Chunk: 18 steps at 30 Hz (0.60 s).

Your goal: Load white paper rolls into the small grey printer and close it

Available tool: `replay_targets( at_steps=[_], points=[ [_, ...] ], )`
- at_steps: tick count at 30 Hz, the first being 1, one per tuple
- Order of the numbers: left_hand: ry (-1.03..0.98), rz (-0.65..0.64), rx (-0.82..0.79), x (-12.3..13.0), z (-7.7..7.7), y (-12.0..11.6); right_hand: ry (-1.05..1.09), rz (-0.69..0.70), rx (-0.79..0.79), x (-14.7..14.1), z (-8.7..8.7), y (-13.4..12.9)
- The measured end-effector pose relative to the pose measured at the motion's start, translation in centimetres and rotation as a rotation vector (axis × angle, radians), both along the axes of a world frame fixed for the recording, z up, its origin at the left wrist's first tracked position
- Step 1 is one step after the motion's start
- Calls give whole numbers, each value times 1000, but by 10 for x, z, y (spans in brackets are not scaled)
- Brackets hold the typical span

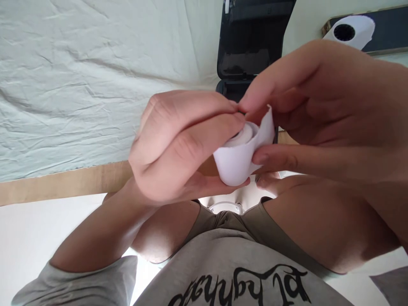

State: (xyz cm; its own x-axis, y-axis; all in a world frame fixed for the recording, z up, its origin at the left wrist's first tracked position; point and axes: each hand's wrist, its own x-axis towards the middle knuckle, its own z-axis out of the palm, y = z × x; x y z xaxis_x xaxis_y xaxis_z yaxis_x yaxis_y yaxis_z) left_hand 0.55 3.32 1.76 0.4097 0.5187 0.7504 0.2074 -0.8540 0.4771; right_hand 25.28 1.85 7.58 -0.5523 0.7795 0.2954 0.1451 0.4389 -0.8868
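Observation:
A small roll of white paper is held between both hands near the middle of the head view. My left hand is closed round its left side, with fingertips at the top of the roll and one finger beneath it. From the right, my right hand pinches the loose paper end, which stands up in a pointed flap. Part of the roll's core is hidden by my left fingers.
Behind the hands lies a black device with its lid raised. At the upper right, another white roll rests on a dark phone-like object. A wrinkled pale cloth covers the wooden-edged table.

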Motion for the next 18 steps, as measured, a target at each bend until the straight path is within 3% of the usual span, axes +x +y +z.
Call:
replay_targets(
  at_steps=[2,5,8,12,14,18],
  points=[
    [-1,32,341,6,0,7,18,58,-52,3,-1,3],
    [-48,22,478,10,0,14,80,149,-66,9,-3,11],
    [26,123,360,8,2,15,84,135,-96,13,-4,12],
    [36,44,413,-1,4,12,-53,32,-137,13,0,2],
    [76,45,303,-5,4,8,-112,-7,-193,12,2,-1],
    [259,-37,-174,-7,1,-7,-129,55,-175,9,0,1]
  ],
)
